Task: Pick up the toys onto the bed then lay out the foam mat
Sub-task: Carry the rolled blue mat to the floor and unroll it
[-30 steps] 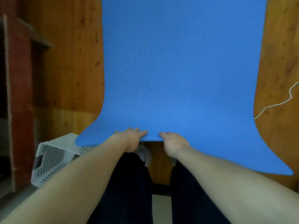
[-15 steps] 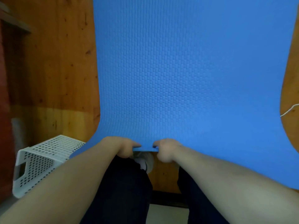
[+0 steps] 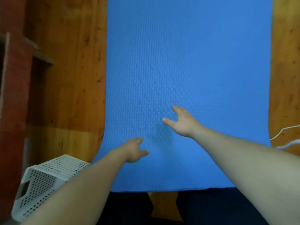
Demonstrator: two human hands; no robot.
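Foam mat (image 3: 186,62): blue, with a small embossed brick-like texture all over and no visible creases. It lies unrolled flat on the wooden floor (image 3: 73,86) and runs from just ahead of the person's dark-trousered legs (image 3: 129,208) away past the top of the view. The far end is out of frame.

The near edge is straight, with a gap of bare floor showing between the knees. The left and right edges look bowed.

Left hand (image 3: 134,151): open, fingers spread, thumb out, palm down over the near-left part of the mat. Right hand (image 3: 182,123): open, fingers splayed, further out near the mat's middle, with a faint shadow on the mat just to its left. Neither hand grips anything; can't tell whether either touches the mat.

Left side: a wide strip of bare floor between the mat edge and a red-brown shelf unit (image 3: 14,78). A white perforated basket (image 3: 48,176), tilted, sits just beside the mat's near-left corner, partly behind the left forearm.

Right side: a narrower strip of floor, where a white cord (image 3: 285,129) reaches the mat's right edge.
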